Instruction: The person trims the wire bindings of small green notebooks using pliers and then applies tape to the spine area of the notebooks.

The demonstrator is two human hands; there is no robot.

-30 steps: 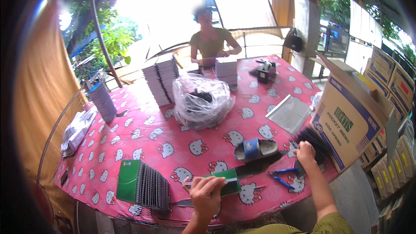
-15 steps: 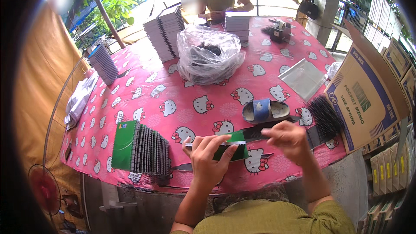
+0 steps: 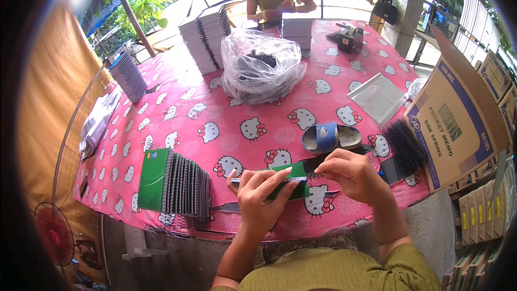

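Observation:
My left hand (image 3: 259, 193) grips a small green-covered notebook (image 3: 295, 171) on edge, thumb on the near side and fingers over the far side. Just off its right end is my right hand (image 3: 347, 175), thumb and fingertips pinched together; whatever they hold is too small to make out. A blue slipper (image 3: 327, 137) lies beyond that hand on a dark strip. To the left of my left hand stands a stack of green spiral notebooks (image 3: 172, 183). Black spiral bindings (image 3: 405, 143) are heaped on the right.
A clear plastic bag (image 3: 261, 67) with black coils sits mid-table, near white spiral-bound stacks (image 3: 207, 37). Far right are a tape dispenser (image 3: 350, 37), clear plastic sleeves (image 3: 378, 98) and an open cardboard box (image 3: 452, 121). Another person (image 3: 277, 2) works across the pink table cover (image 3: 226, 129).
My right hand has come slightly left and its fingers have drawn into a pinch by the notebook's end. My left hand keeps its hold. Across the table, the other person's hands have moved.

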